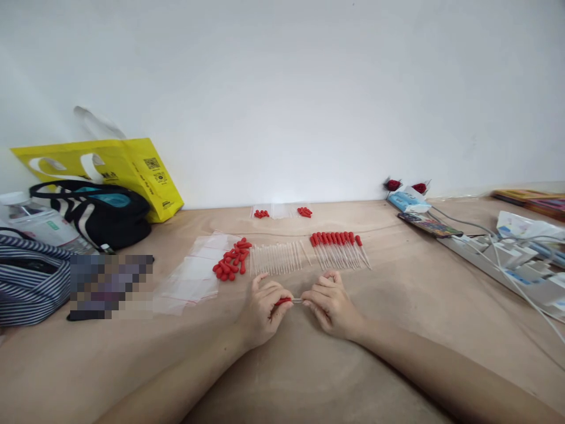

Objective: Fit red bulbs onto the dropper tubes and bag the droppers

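Near the middle of the table, my left hand (265, 309) pinches a red rubber bulb (283, 301). My right hand (332, 305) is closed on a thin clear tube (297, 300), whose left end meets the bulb. Beyond my left hand lies a pile of loose red bulbs (232, 259). To its right is a row of bare clear tubes (276, 259). Farther right, beyond my right hand, several tubes with red bulbs on their ends (338, 247) lie side by side. Clear plastic bags (194, 271) are spread left of the pile.
Two small bags of red bulbs (261, 214) lie by the wall. At the left stand a yellow bag (145, 176), a black bag (115, 218), a bottle and a striped bag (35, 282). A power strip (498, 259) with cables and a blue packet (408, 201) are at the right.
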`<control>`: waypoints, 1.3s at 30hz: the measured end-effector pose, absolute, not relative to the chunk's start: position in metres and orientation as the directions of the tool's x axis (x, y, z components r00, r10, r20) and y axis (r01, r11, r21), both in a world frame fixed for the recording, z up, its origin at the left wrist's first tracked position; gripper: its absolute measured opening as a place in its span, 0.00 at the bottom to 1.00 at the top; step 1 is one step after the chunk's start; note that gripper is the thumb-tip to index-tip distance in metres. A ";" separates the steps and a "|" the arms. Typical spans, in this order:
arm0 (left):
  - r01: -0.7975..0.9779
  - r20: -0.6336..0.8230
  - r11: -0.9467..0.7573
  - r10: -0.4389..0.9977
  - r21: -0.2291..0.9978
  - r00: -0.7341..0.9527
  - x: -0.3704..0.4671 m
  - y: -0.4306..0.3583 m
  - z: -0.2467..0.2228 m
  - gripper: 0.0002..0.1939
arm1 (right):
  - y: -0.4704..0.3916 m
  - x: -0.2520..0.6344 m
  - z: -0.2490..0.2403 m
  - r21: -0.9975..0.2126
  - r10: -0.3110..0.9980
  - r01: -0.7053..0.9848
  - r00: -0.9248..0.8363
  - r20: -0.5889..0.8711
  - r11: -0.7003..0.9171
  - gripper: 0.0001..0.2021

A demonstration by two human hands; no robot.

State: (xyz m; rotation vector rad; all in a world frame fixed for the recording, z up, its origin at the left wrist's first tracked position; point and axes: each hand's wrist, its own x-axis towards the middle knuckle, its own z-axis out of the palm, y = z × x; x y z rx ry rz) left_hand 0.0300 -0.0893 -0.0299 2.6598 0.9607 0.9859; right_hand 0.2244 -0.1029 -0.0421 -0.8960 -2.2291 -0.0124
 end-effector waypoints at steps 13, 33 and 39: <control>0.496 0.400 -0.787 0.615 0.368 0.679 0.020 -0.076 -0.025 0.08 | -0.100 0.226 -0.033 -0.216 0.664 0.671 -0.535 0.522 0.710 0.10; 0.977 0.551 -0.212 0.814 -0.016 0.186 -0.023 -0.053 -0.015 0.19 | -0.011 0.212 -0.028 -0.245 0.945 0.959 0.207 0.252 -0.145 0.16; 0.979 0.531 -0.192 0.823 -0.071 0.200 -0.033 -0.049 -0.016 0.16 | -0.006 0.212 -0.032 -0.217 0.941 0.965 0.202 0.271 -0.145 0.13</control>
